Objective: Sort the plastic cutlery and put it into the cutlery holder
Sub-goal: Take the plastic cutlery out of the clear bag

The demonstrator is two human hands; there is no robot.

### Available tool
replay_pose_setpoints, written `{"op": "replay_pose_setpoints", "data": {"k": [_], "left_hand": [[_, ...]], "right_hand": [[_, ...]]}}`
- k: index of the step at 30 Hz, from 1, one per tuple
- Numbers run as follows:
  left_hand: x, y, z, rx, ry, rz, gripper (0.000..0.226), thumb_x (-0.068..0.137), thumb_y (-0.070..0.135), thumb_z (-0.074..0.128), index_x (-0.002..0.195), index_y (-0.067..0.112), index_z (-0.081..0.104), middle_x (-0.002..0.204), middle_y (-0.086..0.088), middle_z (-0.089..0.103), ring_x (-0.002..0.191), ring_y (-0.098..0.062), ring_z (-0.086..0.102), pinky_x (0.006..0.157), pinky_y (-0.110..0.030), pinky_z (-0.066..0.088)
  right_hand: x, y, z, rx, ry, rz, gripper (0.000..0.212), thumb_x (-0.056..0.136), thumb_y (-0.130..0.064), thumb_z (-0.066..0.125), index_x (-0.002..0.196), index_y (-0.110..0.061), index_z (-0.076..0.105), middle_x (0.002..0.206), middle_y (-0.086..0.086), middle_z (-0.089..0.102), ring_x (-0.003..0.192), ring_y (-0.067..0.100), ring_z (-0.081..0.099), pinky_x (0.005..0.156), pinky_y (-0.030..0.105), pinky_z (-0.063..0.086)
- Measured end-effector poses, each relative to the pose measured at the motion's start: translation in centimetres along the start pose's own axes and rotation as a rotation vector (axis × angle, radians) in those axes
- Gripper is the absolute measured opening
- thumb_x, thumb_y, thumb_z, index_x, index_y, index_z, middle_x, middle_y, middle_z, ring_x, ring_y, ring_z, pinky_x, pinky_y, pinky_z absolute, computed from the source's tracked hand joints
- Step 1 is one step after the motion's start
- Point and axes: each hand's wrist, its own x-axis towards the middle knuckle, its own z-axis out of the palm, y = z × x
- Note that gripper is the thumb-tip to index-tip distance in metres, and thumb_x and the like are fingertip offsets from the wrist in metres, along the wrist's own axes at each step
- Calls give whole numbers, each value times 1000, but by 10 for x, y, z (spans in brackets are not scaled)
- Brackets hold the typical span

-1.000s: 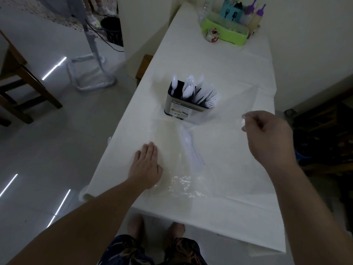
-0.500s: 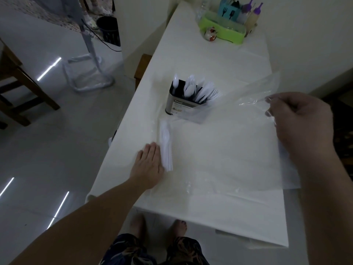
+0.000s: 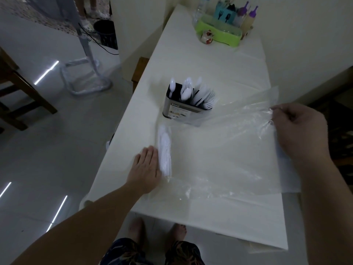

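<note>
A small bundle of white plastic cutlery [image 3: 164,152] lies near the left edge of the table [image 3: 210,64], inside the left end of a clear plastic bag [image 3: 219,155] spread flat across the near half of the tabletop. The left hand [image 3: 146,167] rests flat beside the bundle, fingers straight and pressed against its side through the film. The right hand [image 3: 298,132], out past the table's right edge, pinches the bag's far end with curled fingers and lifts it a little. Just beyond the bag, toward the middle of the table, stands the cutlery holder [image 3: 179,108], already stocked with spoons on its left and forks on its right. A green tray [image 3: 217,35] of bottles sits at the far end.

The step in hand looks like freeing the last pieces from the bag. To do it well, I judge the right hand should keep the film taut and low while the left pins the bundle, so the light pieces slide out together rather than scatter. The lifted film lies close to the holder, so a high pull could tip it.
</note>
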Motion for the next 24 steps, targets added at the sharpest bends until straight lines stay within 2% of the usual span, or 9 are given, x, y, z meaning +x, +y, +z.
{"op": "replay_pose_setpoints", "data": {"k": [4,9,14,17,20,22,24], "left_hand": [[0,3,-2,28,-8,-12,72,92,39,17,151,-1,24,157,-22,27,145,-40,24,116,-52,25],[0,5,-2,35,-22,-11,72,90,39,19,151,0,24,157,-23,26,144,-42,24,114,-54,27],[1,6,-1,25,-33,-21,74,89,40,19,152,2,22,159,-22,22,146,-41,21,115,-53,24],[2,7,-2,25,-45,-28,75,89,41,13,154,4,15,161,-20,15,148,-39,13,118,-52,18],[2,8,-2,40,-59,-36,77,88,42,8,155,6,8,163,-19,8,150,-37,7,120,-50,13],[3,9,-2,40,-54,-41,77,87,42,9,155,6,8,163,-19,8,150,-37,7,120,-50,13],[2,9,-2,35,-45,-43,75,89,41,12,155,5,10,162,-20,11,149,-38,10,119,-51,14]], "right_hand": [[6,20,3,-177,-29,8,28,96,-30,53,107,-11,71,91,10,71,90,28,64,81,31,45],[16,58,10,-425,-109,87,33,100,-26,44,102,-3,68,99,24,66,88,38,58,81,37,44],[21,102,25,-532,-198,228,34,101,-23,40,109,1,61,109,26,63,102,43,58,87,43,45],[15,118,33,-535,-225,343,32,100,-21,41,115,4,55,115,28,60,107,44,56,86,41,43],[6,126,44,-561,-227,464,26,97,-17,46,114,1,55,108,23,57,100,41,58,80,36,46],[2,127,53,-586,-223,452,24,93,-13,47,112,0,57,100,18,53,97,39,58,79,43,51],[-7,128,69,-584,-249,364,29,93,-11,39,112,-1,59,106,18,53,100,36,56,79,38,48]]}}
